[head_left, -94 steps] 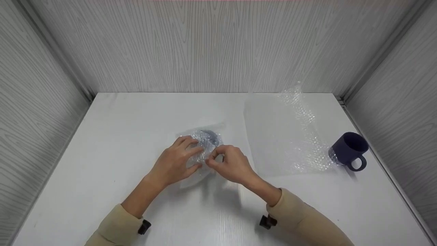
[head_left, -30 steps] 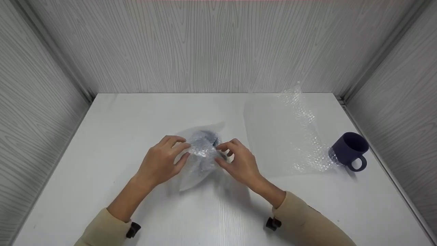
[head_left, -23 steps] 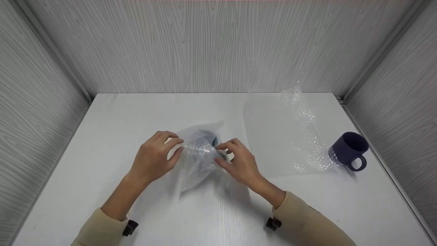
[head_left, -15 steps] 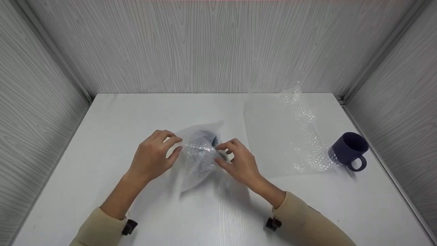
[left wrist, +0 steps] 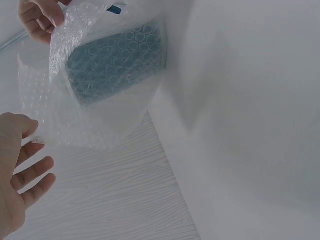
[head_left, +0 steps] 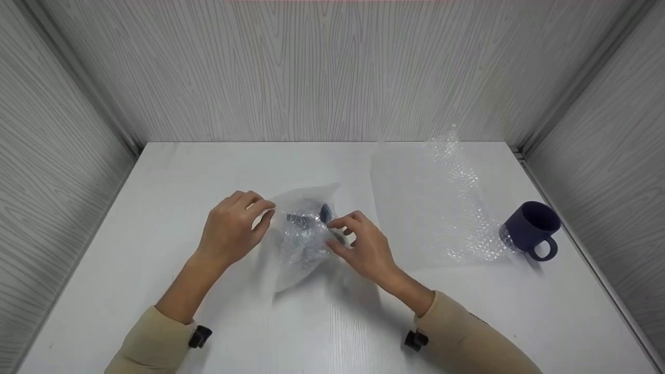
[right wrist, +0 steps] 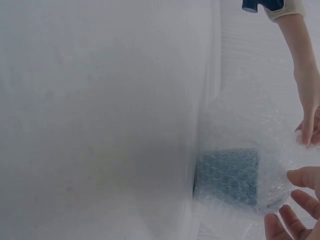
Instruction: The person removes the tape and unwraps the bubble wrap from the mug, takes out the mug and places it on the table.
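Observation:
A dark blue-green object (left wrist: pixel 120 57), seen through bubble wrap (head_left: pixel 298 246), stands at the middle of the table. In the left wrist view, the left hand (left wrist: pixel 15 170) pinches an edge of the wrap between thumb and index finger, its other fingers spread. From the head view the left hand (head_left: pixel 234 226) is left of the bundle. The right hand (head_left: pixel 363 249) is at the bundle's right side, thumb and fingers curled around the wrap's edge. In the right wrist view, the wrapped object (right wrist: pixel 227 175) shows beside the right hand's fingers (right wrist: pixel 300 210).
A dark blue mug (head_left: pixel 530 226) lies tilted at the table's right, its base against a flat sheet of bubble wrap (head_left: pixel 431 208). Grey wood-grain panels (head_left: pixel 322 72) stand behind and on both sides of the white table (head_left: pixel 208 166).
Over the last second the left hand has moved left and slightly away from the body, drawing the wrap's edge off the bundle's top. The right hand has stayed nearly still.

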`<state>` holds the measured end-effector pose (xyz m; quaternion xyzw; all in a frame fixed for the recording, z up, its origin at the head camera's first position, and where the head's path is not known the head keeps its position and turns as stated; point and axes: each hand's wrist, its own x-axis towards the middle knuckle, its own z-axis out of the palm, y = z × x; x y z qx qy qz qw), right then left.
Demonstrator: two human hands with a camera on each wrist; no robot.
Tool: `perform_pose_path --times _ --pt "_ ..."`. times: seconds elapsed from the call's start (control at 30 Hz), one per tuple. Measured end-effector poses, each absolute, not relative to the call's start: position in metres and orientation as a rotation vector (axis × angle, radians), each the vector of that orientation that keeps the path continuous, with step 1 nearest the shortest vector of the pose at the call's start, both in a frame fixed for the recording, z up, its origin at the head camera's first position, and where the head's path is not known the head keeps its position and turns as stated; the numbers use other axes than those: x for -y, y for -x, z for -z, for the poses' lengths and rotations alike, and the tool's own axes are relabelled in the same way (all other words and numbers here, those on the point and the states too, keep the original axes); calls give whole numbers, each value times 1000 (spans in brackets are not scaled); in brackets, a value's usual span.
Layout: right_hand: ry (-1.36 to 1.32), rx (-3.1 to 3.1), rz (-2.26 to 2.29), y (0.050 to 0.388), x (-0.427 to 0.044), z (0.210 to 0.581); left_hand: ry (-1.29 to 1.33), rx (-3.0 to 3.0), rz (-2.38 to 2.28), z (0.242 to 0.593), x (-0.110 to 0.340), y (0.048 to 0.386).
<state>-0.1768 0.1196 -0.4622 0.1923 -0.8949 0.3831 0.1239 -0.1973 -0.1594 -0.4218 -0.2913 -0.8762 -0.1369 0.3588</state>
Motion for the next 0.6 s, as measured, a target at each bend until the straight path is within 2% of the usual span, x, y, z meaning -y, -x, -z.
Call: perform_pose_path --times 0.6 --pt "-556 2614 -1110 177 -120 462 633 2277 391 411 163 224"
